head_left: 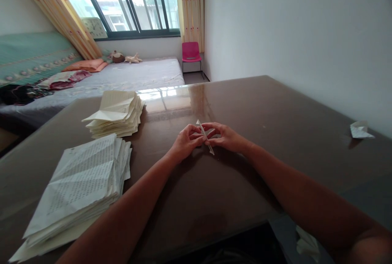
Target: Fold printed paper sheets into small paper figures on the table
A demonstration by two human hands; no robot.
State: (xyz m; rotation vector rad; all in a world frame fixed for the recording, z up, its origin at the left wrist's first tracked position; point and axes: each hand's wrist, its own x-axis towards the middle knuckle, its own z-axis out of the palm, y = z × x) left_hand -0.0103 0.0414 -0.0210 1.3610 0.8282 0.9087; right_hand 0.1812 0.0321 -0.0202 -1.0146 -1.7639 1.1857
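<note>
Between my hands, over the middle of the brown table, is a small piece of folded paper (211, 149), seen nearly edge-on and slanting from upper left to lower right. My left hand (187, 139) pinches it from the left with thumb and fingers. From the other side, my right hand (224, 136) grips it, the fingertips of both hands meeting near its centre. Its flat faces are mostly turned away or covered by fingers. Close to my left forearm lies a thick stack of printed sheets (82, 178) with crease lines.
Behind the printed stack sits a pile of cream paper (118, 111), its top sheet folded up. A folded white paper piece (361, 129) rests at the table's right, by the wall. Pale paper (307, 242) shows below the near edge. Beyond the table (239, 96) are a bed (153, 70) and pink chair (190, 52).
</note>
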